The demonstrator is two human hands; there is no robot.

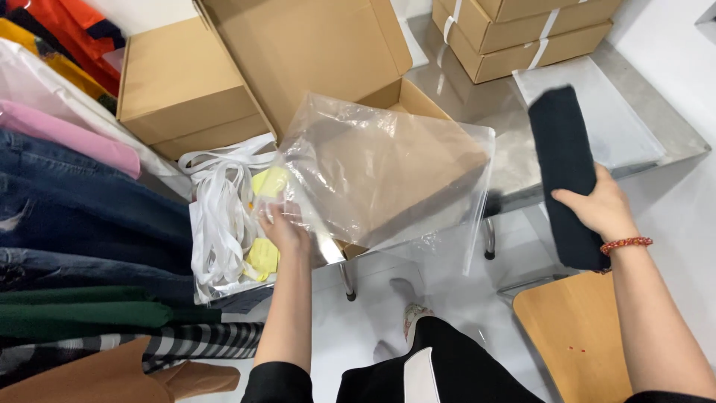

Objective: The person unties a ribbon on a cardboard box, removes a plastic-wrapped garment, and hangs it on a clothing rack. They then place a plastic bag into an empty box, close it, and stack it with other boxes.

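Reaching forward from the lower edge of the view, the left hand pinches the near left edge of a clear plastic bag, fingers curled shut on the film, forearm running almost straight up from a black sleeve. The bag hangs spread and slightly tilted in front of an open cardboard box, so the box shows brown through it. The right hand, a red bead bracelet at the wrist, is closed round a folded black garment — thumb on the near face, fingers wrapped behind — holding it upright and well apart from the bag, to the right.

Near the body, a wooden chair seat lies below the right forearm. To the left, a stack of folded clothes — denim, green, striped — sits just beside a clear bag of white straps with yellow tags. Further off, a closed flat carton stands left of the open box, a steel table carries a flat plastic sleeve, and taped cartons are stacked at the far edge.
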